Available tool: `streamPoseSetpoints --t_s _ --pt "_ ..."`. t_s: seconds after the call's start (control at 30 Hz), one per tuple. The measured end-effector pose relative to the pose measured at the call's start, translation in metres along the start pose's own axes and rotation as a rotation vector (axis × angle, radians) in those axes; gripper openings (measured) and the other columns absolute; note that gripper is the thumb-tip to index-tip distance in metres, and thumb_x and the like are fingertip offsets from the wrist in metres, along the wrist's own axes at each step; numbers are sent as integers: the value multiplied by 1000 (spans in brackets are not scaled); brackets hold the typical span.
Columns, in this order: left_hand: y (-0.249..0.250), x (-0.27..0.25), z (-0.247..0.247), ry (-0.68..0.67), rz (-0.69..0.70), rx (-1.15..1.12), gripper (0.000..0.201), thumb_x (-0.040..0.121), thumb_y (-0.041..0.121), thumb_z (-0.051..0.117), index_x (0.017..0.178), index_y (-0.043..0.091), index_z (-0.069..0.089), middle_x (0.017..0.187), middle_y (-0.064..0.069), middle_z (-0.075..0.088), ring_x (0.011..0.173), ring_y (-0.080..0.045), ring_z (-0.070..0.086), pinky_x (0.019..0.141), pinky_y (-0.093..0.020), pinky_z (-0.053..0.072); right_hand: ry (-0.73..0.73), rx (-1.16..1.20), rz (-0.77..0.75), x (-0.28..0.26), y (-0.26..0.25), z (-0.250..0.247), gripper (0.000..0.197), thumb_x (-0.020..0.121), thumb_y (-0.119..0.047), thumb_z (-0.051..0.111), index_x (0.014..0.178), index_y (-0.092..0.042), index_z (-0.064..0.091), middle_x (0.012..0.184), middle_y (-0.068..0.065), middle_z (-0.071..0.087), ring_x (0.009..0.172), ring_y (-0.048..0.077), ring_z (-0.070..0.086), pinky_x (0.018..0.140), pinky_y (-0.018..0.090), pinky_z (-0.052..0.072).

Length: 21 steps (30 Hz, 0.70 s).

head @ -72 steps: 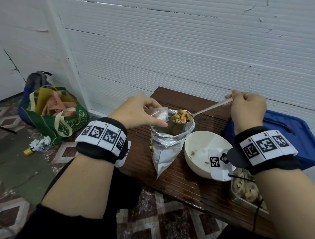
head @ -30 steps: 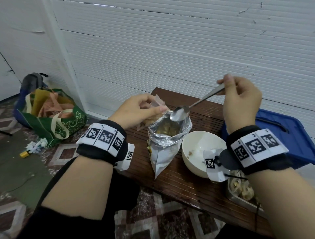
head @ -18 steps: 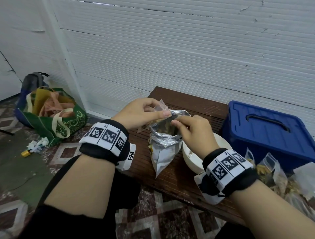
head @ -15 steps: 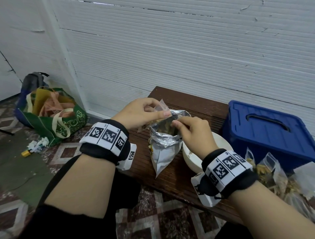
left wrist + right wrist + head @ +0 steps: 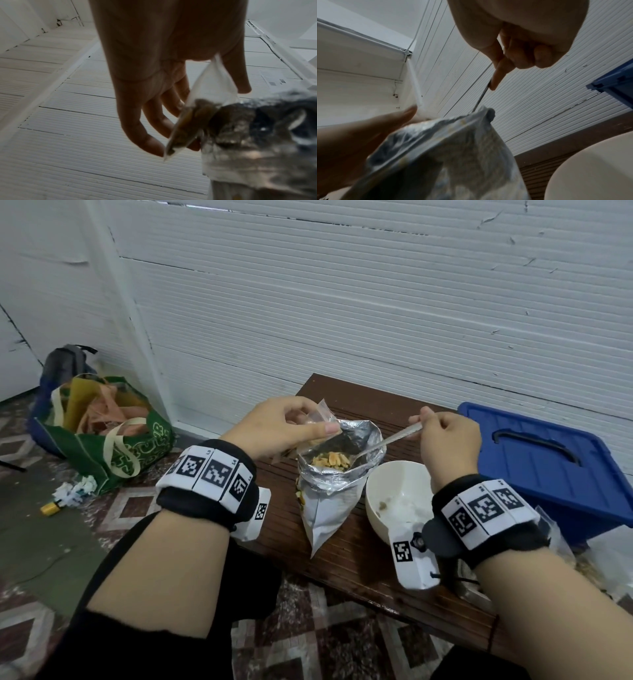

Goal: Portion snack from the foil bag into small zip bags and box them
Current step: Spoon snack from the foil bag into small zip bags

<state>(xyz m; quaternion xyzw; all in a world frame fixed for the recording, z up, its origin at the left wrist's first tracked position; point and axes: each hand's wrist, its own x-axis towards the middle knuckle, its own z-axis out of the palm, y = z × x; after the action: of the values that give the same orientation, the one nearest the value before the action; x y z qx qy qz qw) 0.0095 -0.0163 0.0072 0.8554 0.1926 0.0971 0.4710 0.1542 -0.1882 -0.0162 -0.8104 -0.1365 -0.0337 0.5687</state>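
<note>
1. Near edge, 5 o'clock: metal tray (image 5: 474,594) and clear filled zip bags (image 5: 561,546) on the wooden table (image 5: 359,563), mostly hidden behind the right wrist.
2. White bowl (image 5: 394,498) at 3 o'clock of the foil bag (image 5: 329,498), just beside it; a few crumbs inside.
3. Foil bag stands upright at table centre, top rolled down and open, snack pieces (image 5: 330,460) visible inside.
4. Right hand (image 5: 448,440) grips a metal spoon (image 5: 387,441) by the handle end, fingers curled round it. Spoon slopes down toward 8 o'clock; its bowl sits inside the foil bag mouth, at the snack.
5. Left hand (image 5: 281,426) pinches a small clear zip bag (image 5: 323,414) between thumb and fingers, at 10 o'clock of the foil bag mouth, touching its rim. Left wrist view: zip bag (image 5: 197,112) already has some snack at the bottom.
6. Blue lidded box (image 5: 548,463) at 2 o'clock on the table, lid on, well apart from the foil bag.
7. Far, 9 o'clock on the floor: green tote bag (image 5: 113,446), grey backpack (image 5: 66,364) behind it, crumpled paper (image 5: 75,491) in front.
8. White ribbed wall (image 5: 342,302) at 12 o'clock.
</note>
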Motion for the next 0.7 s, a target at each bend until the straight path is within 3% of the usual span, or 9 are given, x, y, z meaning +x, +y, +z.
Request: streamPoseSetpoints --t_s 0.07,0.13,0.2,0.27,0.37,0.47,0.6,0.7 --pt "0 -1 -1 12 -5 13 47 67 61 66 101 28 66 90 3 68 52 3 60 50 -24 50 11 13 29 6 -2 -4 40 98 -23 50 61 -21 65 50 -16 54 51 3 45 63 26 38" --pt "-2 -1 -1 38 -10 21 50 60 66 68 97 31 68 90 0 70 75 -19 69 73 -47 56 17 32 51 12 -6 -10 42 97 -23 50 58 -23 64 52 -16 58 57 5 53 65 27 44" --pt "-3 -1 -2 46 -5 25 52 56 67 71 96 32 69 90 -3 71 87 -34 67 78 -53 54 41 50 49 18 -10 -16 40 97 -24 51 59 -25 64 60 -8 61 67 12 59 72 29 48" --pt "-4 0 -2 37 0 23 52 54 65 73 94 32 69 88 -3 72 84 -38 67 76 -54 54 64 59 37 25 -14 -22 36 97 -24 52 64 -23 66 63 -7 59 63 10 54 71 29 46" --pt "-5 1 -1 23 -7 6 53 51 63 76 94 32 69 93 1 71 80 -24 68 76 -47 56 89 52 9 35 -22 -30 33 97 -24 51 69 -19 69 64 -3 60 61 13 53 68 31 46" --pt "-5 3 5 30 22 57 51 55 59 77 98 32 70 100 8 69 91 -7 63 71 -17 47 84 57 -18 36 -30 -30 34 96 -24 51 66 -22 66 79 3 69 72 14 61 70 27 50" --pt "-3 6 13 57 53 67 43 63 48 83 100 32 69 98 14 67 93 2 58 68 -4 40 46 49 -79 26 -41 -21 32 98 -25 50 73 -17 69 73 -4 65 61 1 53 56 13 40" --pt "-5 8 17 83 83 46 48 62 47 84 104 30 69 99 16 67 92 6 58 69 0 40 11 54 -154 17 -46 -13 31 98 -27 51 73 -20 68 69 -8 64 63 -2 55 58 9 41"
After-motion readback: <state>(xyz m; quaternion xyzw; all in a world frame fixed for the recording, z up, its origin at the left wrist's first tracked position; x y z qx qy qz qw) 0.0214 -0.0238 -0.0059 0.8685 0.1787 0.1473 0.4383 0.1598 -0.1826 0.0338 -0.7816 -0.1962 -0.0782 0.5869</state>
